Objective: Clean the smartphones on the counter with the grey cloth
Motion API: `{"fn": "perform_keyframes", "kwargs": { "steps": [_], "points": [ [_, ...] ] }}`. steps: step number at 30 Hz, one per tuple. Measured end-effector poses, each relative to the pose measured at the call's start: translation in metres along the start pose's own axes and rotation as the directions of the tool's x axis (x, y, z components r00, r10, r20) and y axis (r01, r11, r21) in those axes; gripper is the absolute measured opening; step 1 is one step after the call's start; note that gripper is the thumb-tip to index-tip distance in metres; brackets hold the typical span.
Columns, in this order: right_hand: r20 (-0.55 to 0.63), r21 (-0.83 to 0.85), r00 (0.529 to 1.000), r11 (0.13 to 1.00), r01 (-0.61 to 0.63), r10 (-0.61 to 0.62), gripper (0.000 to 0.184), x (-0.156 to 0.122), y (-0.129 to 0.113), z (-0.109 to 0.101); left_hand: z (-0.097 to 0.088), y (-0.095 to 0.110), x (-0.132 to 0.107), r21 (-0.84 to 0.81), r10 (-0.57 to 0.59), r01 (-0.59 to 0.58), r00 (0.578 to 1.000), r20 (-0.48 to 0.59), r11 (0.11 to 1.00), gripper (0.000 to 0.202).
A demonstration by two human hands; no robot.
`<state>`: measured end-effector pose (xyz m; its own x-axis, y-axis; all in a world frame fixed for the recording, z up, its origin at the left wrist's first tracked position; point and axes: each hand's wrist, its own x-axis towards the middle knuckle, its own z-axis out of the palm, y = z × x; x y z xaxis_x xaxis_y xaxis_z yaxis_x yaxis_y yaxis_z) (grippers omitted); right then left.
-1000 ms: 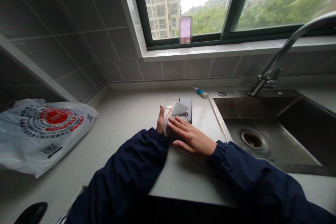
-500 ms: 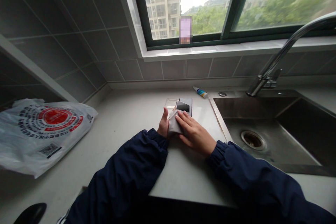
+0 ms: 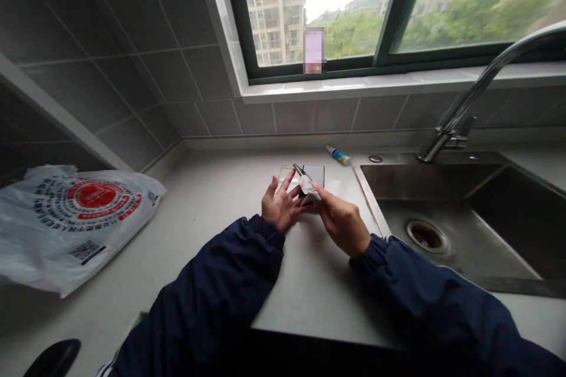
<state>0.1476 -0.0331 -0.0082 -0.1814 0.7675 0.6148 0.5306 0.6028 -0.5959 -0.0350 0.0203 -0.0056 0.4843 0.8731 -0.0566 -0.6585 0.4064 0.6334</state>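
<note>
My right hand is closed on a phone through a pale cloth. The phone is tipped up, so mostly its thin edge shows. My left hand is open, palm up with fingers spread, and its fingertips are at the phone's left side and underside. Whether they bear any of its weight, I cannot tell. Behind the hands, a flat grey rectangular item with a dark edge lies on the counter. Beside it is a clear, thin-rimmed piece like a phone case, partly hidden by my fingers.
A small white-and-blue tube lies near the back wall. To the right are a steel sink and a chrome faucet. A white plastic bag sits on the counter at left. A black rounded object shows at bottom left.
My left hand has opened and spread its fingers. The phone has turned from its screen showing to nearly edge-on, and my right hand has gone from lying flat over the cloth to gripping through it.
</note>
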Motion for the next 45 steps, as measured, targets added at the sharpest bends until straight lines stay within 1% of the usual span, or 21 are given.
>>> {"fn": "perform_keyframes", "kwargs": {
  "steps": [3,6,8,10,11,13,14,16,18,20,22,24,26,29,32,34,36,38,40,42,45],
  "points": [
    [-0.116,0.087,0.983,0.987,-0.135,0.145,0.041,0.004,-0.004,-0.005,0.0,0.001,0.0,-0.019,0.034,-0.035,0.999,-0.019,0.999,0.071],
    [-0.194,0.25,0.933,0.935,-0.251,0.302,0.034,0.01,-0.005,-0.009,0.001,0.001,0.001,0.011,0.065,-0.064,0.997,-0.051,0.998,0.063],
    [-0.22,0.414,0.888,0.863,-0.289,0.403,0.03,0.015,-0.002,-0.01,0.0,0.0,0.002,0.063,0.11,-0.105,0.989,-0.097,0.993,0.059],
    [-0.227,0.596,0.83,0.747,-0.295,0.509,0.028,0.021,0.003,-0.011,-0.001,-0.002,0.004,0.141,0.162,-0.141,0.975,-0.154,0.98,0.057],
    [-0.224,0.685,0.795,0.671,-0.283,0.564,0.029,0.023,0.005,-0.011,-0.002,-0.003,0.005,0.182,0.182,-0.149,0.967,-0.179,0.972,0.058],
    [-0.15,0.812,0.745,0.511,-0.282,0.65,0.032,0.027,0.01,-0.011,-0.003,-0.005,0.006,0.242,0.193,-0.143,0.961,-0.2,0.96,0.062],
    [-0.099,0.849,0.732,0.441,-0.292,0.675,0.034,0.028,0.013,-0.01,-0.003,-0.007,0.007,0.257,0.19,-0.139,0.964,-0.188,0.956,0.064],
    [0.014,0.879,0.726,0.338,-0.337,0.688,0.032,0.028,0.015,-0.009,-0.003,-0.009,0.007,0.275,0.179,-0.139,0.976,-0.126,0.951,0.068],
    [0.116,0.878,0.736,0.277,-0.39,0.667,0.027,0.027,0.015,-0.008,-0.003,-0.011,0.006,0.291,0.17,-0.145,0.984,-0.062,0.946,0.068],
    [0.198,0.864,0.749,0.248,-0.437,0.632,0.023,0.025,0.013,-0.006,-0.004,-0.014,0.006,0.306,0.16,-0.145,0.987,-0.025,0.941,0.065],
    [0.254,0.85,0.757,0.235,-0.471,0.602,0.022,0.023,0.01,-0.004,-0.004,-0.016,0.006,0.312,0.155,-0.151,0.988,0.011,0.938,0.06],
    [0.301,0.835,0.753,0.22,-0.505,0.584,0.021,0.022,0.008,-0.003,-0.004,-0.016,0.005,0.296,0.163,-0.171,0.985,0.05,0.94,0.062],
    [0.342,0.819,0.739,0.202,-0.538,0.581,0.021,0.021,0.007,-0.002,-0.002,-0.016,0.004,0.269,0.17,-0.182,0.983,0.068,0.946,0.077],
    [0.382,0.795,0.717,0.189,-0.577,0.582,0.023,0.021,0.008,-0.001,0.001,-0.015,0.002,0.242,0.171,-0.182,0.983,0.066,0.953,0.1],
    [0.406,0.784,0.698,0.167,-0.597,0.589,0.027,0.021,0.008,-0.001,0.001,-0.014,0.001,0.23,0.152,-0.163,0.986,0.064,0.959,0.105],
    [0.413,0.789,0.695,0.15,-0.596,0.588,0.028,0.021,0.009,-0.001,0.0,-0.014,0.001,0.228,0.148,-0.155,0.988,0.051,0.961,0.1],
    [0.427,0.791,0.703,0.143,-0.595,0.568,0.029,0.021,0.009,-0.001,-0.002,-0.013,0.002,0.234,0.163,-0.164,0.986,0.025,0.958,0.089],
    [0.446,0.787,0.694,0.122,-0.605,0.564,0.028,0.02,0.011,-0.001,-0.004,-0.011,0.004,0.249,0.179,-0.172,0.984,-0.004,0.953,0.077],
    [0.454,0.782,0.661,0.089,-0.617,0.598,0.026,0.02,0.011,0.0,-0.006,-0.009,0.005,0.255,0.2,-0.188,0.98,-0.021,0.948,0.069],
    [0.437,0.781,0.623,0.07,-0.62,0.649,0.023,0.02,0.012,-0.001,-0.007,-0.006,0.006,0.238,0.216,-0.205,0.976,-0.021,0.95,0.062],
    [0.39,0.795,0.577,0.053,-0.604,0.718,0.021,0.021,0.012,-0.002,-0.008,-0.002,0.007,0.193,0.208,-0.199,0.978,-0.028,0.961,0.06]
  ]
}}
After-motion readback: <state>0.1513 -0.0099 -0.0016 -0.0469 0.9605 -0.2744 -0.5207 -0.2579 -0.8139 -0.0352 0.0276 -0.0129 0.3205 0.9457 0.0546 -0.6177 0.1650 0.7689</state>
